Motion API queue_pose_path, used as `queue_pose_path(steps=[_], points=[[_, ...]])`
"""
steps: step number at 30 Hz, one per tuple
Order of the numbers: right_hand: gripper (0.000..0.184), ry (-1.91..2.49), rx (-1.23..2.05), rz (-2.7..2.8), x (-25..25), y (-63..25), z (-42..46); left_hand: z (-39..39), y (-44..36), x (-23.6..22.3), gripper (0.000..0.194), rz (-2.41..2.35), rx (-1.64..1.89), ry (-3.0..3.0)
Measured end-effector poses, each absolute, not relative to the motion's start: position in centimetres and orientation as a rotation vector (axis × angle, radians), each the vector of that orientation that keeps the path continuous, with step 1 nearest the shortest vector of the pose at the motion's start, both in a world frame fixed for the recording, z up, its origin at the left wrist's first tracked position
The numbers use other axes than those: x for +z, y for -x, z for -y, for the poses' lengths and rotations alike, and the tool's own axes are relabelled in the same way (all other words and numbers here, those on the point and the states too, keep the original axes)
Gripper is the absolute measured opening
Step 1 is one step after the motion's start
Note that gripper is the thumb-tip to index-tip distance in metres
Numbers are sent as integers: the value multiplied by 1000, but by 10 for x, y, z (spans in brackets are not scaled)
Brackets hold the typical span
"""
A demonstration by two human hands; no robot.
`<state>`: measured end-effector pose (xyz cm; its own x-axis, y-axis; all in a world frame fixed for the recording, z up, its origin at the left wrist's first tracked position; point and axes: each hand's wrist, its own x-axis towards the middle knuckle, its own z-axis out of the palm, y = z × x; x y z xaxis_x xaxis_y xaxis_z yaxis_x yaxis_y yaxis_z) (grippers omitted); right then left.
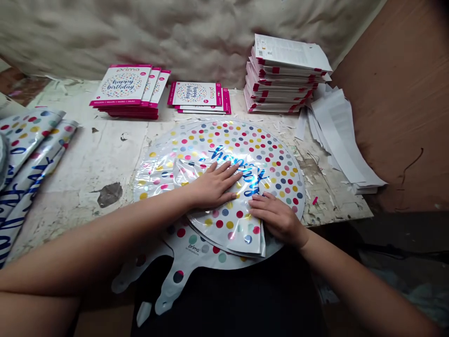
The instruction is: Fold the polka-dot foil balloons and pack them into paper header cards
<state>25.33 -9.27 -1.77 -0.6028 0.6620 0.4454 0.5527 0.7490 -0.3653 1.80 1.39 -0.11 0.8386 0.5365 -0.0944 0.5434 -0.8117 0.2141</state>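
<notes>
A round foil balloon (pixel 252 145) with multicoloured polka dots and blue script lies flat on the table, its side folded inward over itself. My left hand (pixel 213 185) rests flat on the folded foil (pixel 224 224), fingers pointing right. My right hand (pixel 275 219) lies on the fold's right side, its fingers against the folded edge. Neither hand visibly grips the foil. The balloon's silver tail (pixel 178 267) with a "prima" label hangs over the table's near edge.
Pink-edged "happy birthday" packs (pixel 122 86) lie in piles at the back, beside a tall, loose stack of packs (pixel 284 75). White paper strips (pixel 336 140) pile up at the right. More dotted foil balloons (pixel 28 159) lie at the left on the worn, paint-stained table (pixel 87 159).
</notes>
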Motion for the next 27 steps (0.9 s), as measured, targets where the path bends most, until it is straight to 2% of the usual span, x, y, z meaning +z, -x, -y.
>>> queue_pose_path(steps=[5, 9, 13, 18, 20, 23, 25, 27], points=[[31, 807, 389, 2676, -3, -256, 86, -4, -23, -7, 61, -889, -57, -2799], [27, 788, 674, 2696, 7, -261, 78, 0, -29, -5, 63, -954, -94, -2769], [23, 1251, 1042, 2349, 15, -263, 65, -5, -2, -3, 62, -974, -167, -2703], [34, 1846, 1284, 1710, 19, -252, 39, -18, 81, 2, 62, -1334, -213, -2554], [36, 1960, 1281, 1603, 17, -247, 29, -14, 97, 12, 61, -1551, -87, -2431], [36, 2021, 1239, 1586, 11, -241, 20, 12, 79, 33, 57, -1727, 310, -2432], [36, 2055, 1209, 1602, 9, -240, 17, 39, 48, 43, 53, -1415, 459, -2703], [37, 2095, 1171, 1632, 9, -240, 16, 64, 17, 41, 51, -1082, 400, -2877]])
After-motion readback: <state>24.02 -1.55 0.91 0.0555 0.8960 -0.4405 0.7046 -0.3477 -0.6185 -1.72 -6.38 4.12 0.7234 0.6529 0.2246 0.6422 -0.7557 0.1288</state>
